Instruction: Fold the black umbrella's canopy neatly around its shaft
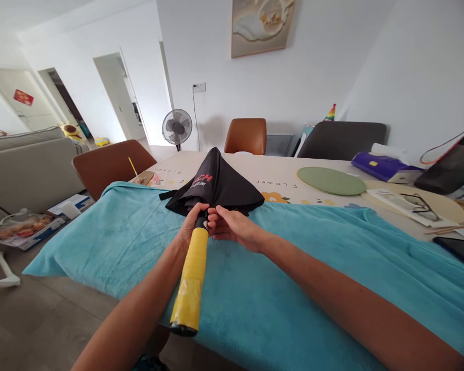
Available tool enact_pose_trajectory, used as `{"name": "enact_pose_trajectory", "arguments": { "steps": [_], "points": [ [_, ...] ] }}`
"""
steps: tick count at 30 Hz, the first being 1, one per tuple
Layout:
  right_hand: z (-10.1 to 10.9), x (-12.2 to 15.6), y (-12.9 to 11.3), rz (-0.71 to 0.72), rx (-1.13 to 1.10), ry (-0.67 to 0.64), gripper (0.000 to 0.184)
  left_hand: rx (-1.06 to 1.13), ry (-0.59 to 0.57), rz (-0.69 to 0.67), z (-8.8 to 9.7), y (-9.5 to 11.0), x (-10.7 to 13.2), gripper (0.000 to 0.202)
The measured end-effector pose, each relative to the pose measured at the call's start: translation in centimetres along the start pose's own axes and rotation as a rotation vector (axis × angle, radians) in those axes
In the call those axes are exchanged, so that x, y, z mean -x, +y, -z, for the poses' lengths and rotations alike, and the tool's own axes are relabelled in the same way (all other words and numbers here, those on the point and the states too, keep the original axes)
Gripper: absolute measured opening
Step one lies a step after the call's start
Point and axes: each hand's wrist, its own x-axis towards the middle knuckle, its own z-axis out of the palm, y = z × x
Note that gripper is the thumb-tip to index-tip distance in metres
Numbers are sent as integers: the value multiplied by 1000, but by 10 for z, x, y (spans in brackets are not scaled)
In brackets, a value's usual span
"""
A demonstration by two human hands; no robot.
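A black umbrella (216, 185) with red lettering lies partly folded on a turquoise towel (294, 288) spread over the table. Its yellow handle (191, 281) points back toward me. My left hand (191, 226) is wrapped round the shaft just above the yellow handle. My right hand (232, 226) is closed on the black canopy fabric right beside it, fingers pinching near the shaft. The two hands touch each other.
On the table to the right lie a green round mat (331, 181), a purple packet (382, 166), glasses on papers (417, 203) and a dark bag (448, 170). Brown chairs (246, 135) stand around. A fan (177, 126), a sofa (27, 165) and floor clutter are at left.
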Motion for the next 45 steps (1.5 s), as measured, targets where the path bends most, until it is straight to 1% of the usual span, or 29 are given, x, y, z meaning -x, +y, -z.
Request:
{"name": "enact_pose_trajectory", "arguments": {
  "steps": [3,6,8,11,13,15,18,21,23,26,29,31,33,35,37,40,43,45],
  "points": [
    [-4,-4,4,44,-282,104,28,4,-22,12,-5,-8,-1,19],
    [-4,-7,2,-5,-455,197,29,-33,-64,36,-11,-17,0,21],
    [-3,-6,-1,-61,-482,217,30,-84,-78,76,-13,-23,0,21],
    [-2,-2,-5,-178,-444,207,38,-145,-88,142,-12,-30,0,17],
    [-3,0,-6,-219,-411,222,41,-173,-88,172,-10,-33,-1,16],
    [-3,2,-5,-202,-350,295,40,-209,-68,181,-9,-34,-4,16],
    [-2,2,-3,-169,-182,425,37,-278,-20,187,-10,-36,-6,20],
    [2,3,-2,-145,8,464,36,-365,38,191,-14,-38,-7,26],
    [6,2,-2,-134,80,477,31,-447,53,180,-16,-41,-6,29],
    [11,-1,-2,-81,77,537,23,-592,67,107,-16,-45,-4,33],
    [14,-3,-2,-15,127,583,23,-630,146,12,-15,-46,-3,27],
    [14,-2,-2,-10,232,583,22,-600,156,-7,-15,-44,-1,16],
    [13,-2,-3,-20,371,560,19,-554,103,25,-16,-42,0,7],
    [12,-2,-4,-37,533,516,19,-493,47,65,-16,-41,1,6],
    [11,-4,-7,-44,703,479,25,-444,20,79,-15,-42,0,5],
    [12,-7,-13,-46,902,463,35,-432,11,75,-11,-44,-2,3],
    [14,-8,-17,-50,990,446,42,-410,34,75,-10,-46,-3,5],
    [14,-6,-19,-69,964,397,46,-385,64,70,-12,-46,-2,8]
  ]
}}
